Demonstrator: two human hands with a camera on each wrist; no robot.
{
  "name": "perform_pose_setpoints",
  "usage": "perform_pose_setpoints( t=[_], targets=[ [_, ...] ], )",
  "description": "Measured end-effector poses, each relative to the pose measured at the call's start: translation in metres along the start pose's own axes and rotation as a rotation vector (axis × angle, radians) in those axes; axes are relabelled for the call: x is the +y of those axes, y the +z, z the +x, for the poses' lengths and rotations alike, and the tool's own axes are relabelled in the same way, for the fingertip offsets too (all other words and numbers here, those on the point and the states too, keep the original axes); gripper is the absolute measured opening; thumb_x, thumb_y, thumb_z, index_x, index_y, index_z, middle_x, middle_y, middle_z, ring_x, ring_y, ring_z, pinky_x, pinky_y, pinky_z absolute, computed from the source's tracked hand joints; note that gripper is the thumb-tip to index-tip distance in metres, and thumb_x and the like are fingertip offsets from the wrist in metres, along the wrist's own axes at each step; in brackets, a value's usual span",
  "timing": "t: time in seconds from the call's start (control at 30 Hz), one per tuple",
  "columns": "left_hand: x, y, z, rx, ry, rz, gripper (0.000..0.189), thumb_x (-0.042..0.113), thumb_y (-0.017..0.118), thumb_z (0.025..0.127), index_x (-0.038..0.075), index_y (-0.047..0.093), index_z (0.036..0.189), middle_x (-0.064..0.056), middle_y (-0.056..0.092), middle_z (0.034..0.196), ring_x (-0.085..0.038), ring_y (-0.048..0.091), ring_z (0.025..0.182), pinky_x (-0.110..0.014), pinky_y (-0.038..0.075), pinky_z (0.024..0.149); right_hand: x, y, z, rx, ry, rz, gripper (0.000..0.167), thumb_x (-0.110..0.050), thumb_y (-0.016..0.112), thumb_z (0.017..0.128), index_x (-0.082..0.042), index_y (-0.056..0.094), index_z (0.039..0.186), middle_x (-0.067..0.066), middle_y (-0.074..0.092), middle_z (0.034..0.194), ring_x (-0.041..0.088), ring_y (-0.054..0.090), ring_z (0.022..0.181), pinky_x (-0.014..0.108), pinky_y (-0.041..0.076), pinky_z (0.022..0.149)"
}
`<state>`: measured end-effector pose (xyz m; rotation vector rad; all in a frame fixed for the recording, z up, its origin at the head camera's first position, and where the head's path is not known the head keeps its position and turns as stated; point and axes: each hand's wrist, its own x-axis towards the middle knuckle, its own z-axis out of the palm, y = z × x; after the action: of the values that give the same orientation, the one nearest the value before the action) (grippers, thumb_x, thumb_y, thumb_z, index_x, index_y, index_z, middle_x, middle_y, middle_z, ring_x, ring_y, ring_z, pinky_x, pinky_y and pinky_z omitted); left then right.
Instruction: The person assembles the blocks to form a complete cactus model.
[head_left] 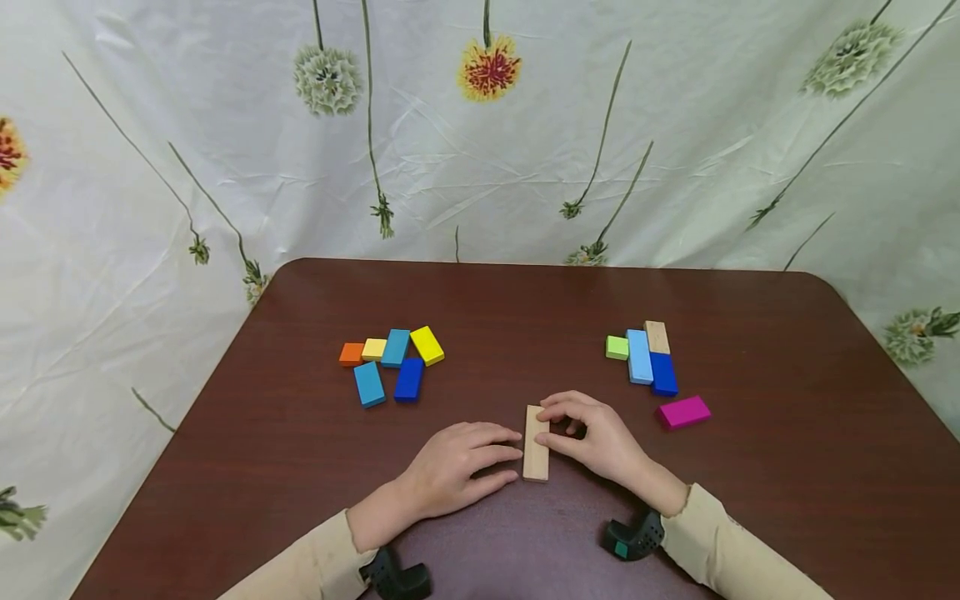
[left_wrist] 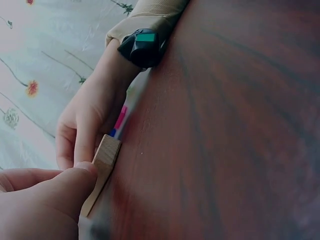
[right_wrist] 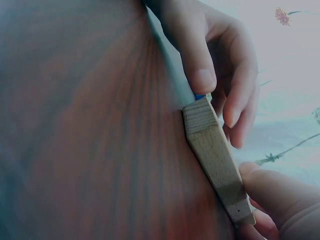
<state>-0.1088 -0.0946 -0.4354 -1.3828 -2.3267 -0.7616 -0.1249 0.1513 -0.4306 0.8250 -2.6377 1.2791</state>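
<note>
A long pale wooden block (head_left: 536, 458) lies on the brown table, its length running away from the person. My right hand (head_left: 600, 437) is at its right side, thumb and fingers bent round the far part. In the right wrist view, the thumb (right_wrist: 265, 187) presses one face of the block (right_wrist: 215, 155) and fingertips show by its far end. On the other side, my left hand (head_left: 465, 467) rests with fingers extended toward the block, a small gap between them in the head view. The left thumb (left_wrist: 75, 185) partly covers the block in the left wrist view.
Farther left lies a group of orange, yellow and blue blocks (head_left: 408, 380). Green, blue and wooden blocks (head_left: 639, 358) touch one another at the right, with a magenta block (head_left: 684, 412) nearer. A flowered cloth (head_left: 450, 150) hangs behind the table (head_left: 787, 400).
</note>
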Motion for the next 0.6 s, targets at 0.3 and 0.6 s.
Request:
perform_pose_setpoints(
  t=[0.3, 0.6],
  targets=[
    [0.001, 0.001, -0.001, -0.019, 0.018, 0.008, 0.028, 0.034, 0.068, 0.086, 0.017, 0.071, 0.108, 0.001, 0.062, 0.119, -0.01, 0.054, 0.113, -0.031, 0.044, 0.093, -0.007, 0.006, -0.005, -0.016, -0.041, -0.09, 0.02, -0.033, 0.073, 0.082, -0.022, 0.071, 0.099, -0.007, 0.062, 0.115, 0.01, 0.057, 0.104, 0.031, 0.05, 0.08],
    [0.001, 0.002, -0.001, 0.006, 0.071, 0.037, 0.038, 0.049, 0.067, 0.083, 0.02, 0.071, 0.106, 0.002, 0.062, 0.118, -0.01, 0.055, 0.111, -0.03, 0.046, 0.091, -0.011, 0.01, -0.011, -0.026, -0.119, -0.16, 0.025, -0.037, 0.07, 0.083, -0.02, 0.07, 0.103, -0.004, 0.058, 0.121, 0.014, 0.054, 0.111, 0.037, 0.048, 0.087]
  ],
)
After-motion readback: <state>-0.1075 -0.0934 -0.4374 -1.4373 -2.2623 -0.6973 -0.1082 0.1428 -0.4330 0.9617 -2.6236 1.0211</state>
